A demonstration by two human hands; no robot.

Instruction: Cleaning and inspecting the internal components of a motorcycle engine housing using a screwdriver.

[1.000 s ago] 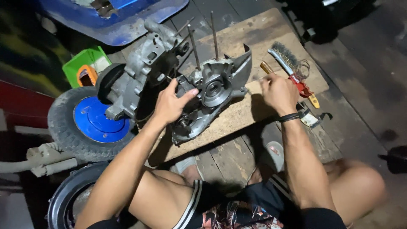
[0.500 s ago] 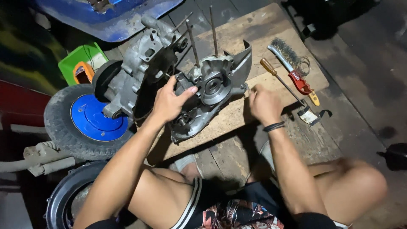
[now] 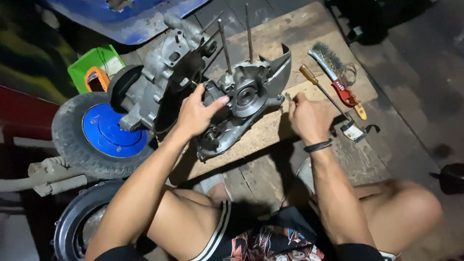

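Observation:
A grey metal engine case half with long studs lies on a wooden board. My left hand rests on its left side, fingers spread over the casing. My right hand is closed beside the case's right edge, pinching a small metal part that I can barely make out. A second, larger engine case leans just left of the first.
A screwdriver with an amber handle and a wire brush with a red handle lie on the board to the right. A small wheel with a blue hub and a green box sit left. Another tyre is at bottom left.
My right hand has moved left from the tools to the right edge of the engine case. My left hand has stayed on the case.

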